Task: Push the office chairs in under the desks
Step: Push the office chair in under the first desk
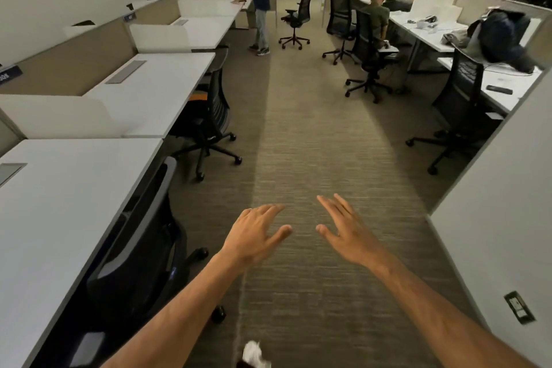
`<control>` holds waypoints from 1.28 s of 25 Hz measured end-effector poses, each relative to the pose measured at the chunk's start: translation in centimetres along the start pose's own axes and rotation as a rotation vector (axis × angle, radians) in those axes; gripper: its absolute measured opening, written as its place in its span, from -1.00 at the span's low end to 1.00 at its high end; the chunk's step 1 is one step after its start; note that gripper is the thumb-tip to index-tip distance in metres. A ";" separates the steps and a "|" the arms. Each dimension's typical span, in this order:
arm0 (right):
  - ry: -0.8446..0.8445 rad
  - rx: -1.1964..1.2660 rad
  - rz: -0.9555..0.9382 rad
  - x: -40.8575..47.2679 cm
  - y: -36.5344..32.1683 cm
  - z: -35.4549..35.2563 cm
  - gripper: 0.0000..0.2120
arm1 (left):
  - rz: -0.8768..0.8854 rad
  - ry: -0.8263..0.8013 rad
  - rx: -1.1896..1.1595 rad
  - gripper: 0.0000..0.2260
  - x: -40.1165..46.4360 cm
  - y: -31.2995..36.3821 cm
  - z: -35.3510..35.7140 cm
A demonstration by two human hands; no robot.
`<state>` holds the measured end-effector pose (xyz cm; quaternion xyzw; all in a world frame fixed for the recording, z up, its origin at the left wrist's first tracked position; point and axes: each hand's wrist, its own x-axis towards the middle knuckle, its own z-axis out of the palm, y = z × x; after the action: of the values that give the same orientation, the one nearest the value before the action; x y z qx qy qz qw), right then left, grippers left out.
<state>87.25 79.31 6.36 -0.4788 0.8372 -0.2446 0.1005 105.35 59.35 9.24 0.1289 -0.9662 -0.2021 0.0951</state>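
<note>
My left hand and my right hand are stretched out over the carpeted aisle, fingers straight, holding nothing. A black office chair at my near left is tucked against the white desk. A second black chair sits pushed in at the following desk. On the right, a black chair stands at a desk. Further off, one chair stands loose in the aisle and another stands away from its desk.
One person stands at the far left desk; another sits on a chair at the right row. A grey partition wall closes the near right. A dark jacket and bags lie on the right desk. The carpet aisle runs ahead.
</note>
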 end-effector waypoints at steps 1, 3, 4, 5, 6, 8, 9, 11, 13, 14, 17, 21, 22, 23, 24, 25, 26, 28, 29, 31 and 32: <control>0.008 -0.008 0.008 2.3 1.1 0.0 -0.35 | -0.010 -0.012 0.007 -0.37 2.5 -0.9 0.2; 0.029 -0.013 0.032 7.4 3.5 -0.2 -0.35 | -0.013 -0.031 0.015 -0.36 8.2 -3.3 0.4; 0.039 -0.012 0.035 9.7 4.6 -0.4 -0.35 | -0.001 -0.036 0.014 -0.36 10.9 -4.3 0.4; 0.050 -0.016 0.038 12.1 5.7 -0.5 -0.35 | 0.012 -0.037 0.019 -0.36 13.8 -5.2 0.5; 0.057 -0.019 0.045 14.4 6.7 -0.7 -0.35 | 0.028 -0.039 0.027 -0.35 16.5 -6.1 0.5; 0.058 -0.001 0.084 19.5 8.7 -1.6 -0.35 | 0.049 -0.059 0.025 -0.35 22.5 -8.4 0.1; 0.062 0.009 0.095 21.8 9.5 -2.0 -0.35 | 0.051 -0.064 0.019 -0.35 25.0 -9.2 -0.3; 0.076 -0.002 0.105 26.4 10.9 -2.8 -0.34 | 0.063 -0.075 0.033 -0.36 30.0 -11.0 -1.2; 0.096 0.019 0.128 30.9 12.2 -3.6 -0.34 | 0.066 -0.095 0.038 -0.37 34.6 -12.8 -1.5; 0.099 0.026 0.132 32.8 12.8 -3.9 -0.33 | 0.064 -0.099 0.035 -0.37 36.6 -13.5 -1.7; 0.087 0.012 0.115 39.2 15.7 -4.7 -0.33 | 0.065 -0.120 0.028 -0.35 43.7 -15.7 -1.6; 0.106 -0.034 0.053 48.5 20.7 -6.7 -0.32 | 0.057 -0.127 0.028 -0.36 53.4 -18.1 -0.6; 0.120 -0.042 0.040 51.2 22.3 -7.6 -0.32 | 0.052 -0.117 0.035 -0.37 56.3 -18.5 -0.4; 0.134 -0.051 0.031 53.8 23.7 -8.5 -0.32 | 0.049 -0.105 0.046 -0.37 59.0 -18.9 -0.4; 0.139 -0.061 0.023 56.1 25.1 -9.4 -0.32 | 0.042 -0.097 0.055 -0.37 61.6 -19.2 -0.3; 0.128 -0.062 0.014 58.4 26.3 -10.5 -0.32 | 0.031 -0.097 0.065 -0.37 64.3 -19.5 -0.5; 0.120 -0.060 -0.001 60.5 27.6 -11.5 -0.32 | 0.020 -0.089 0.076 -0.36 66.9 -19.6 -0.8; 0.108 -0.068 -0.061 65.2 30.1 -13.8 -0.32 | 0.008 -0.059 0.095 -0.36 72.4 -19.5 -1.5; 0.100 -0.081 -0.084 67.3 31.1 -14.8 -0.32 | 0.003 -0.040 0.093 -0.37 74.8 -19.4 -1.7; 0.087 -0.073 -0.090 71.0 33.1 -16.4 -0.32 | -0.012 -0.024 0.073 -0.37 78.9 -19.2 -1.6; 0.077 -0.064 -0.083 72.7 34.0 -16.9 -0.32 | -0.027 -0.034 0.051 -0.37 80.5 -19.1 -1.3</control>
<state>16.97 37.14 8.52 -0.5061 0.8273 -0.2400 0.0427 33.33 18.83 13.07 0.1407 -0.9707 -0.1809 0.0725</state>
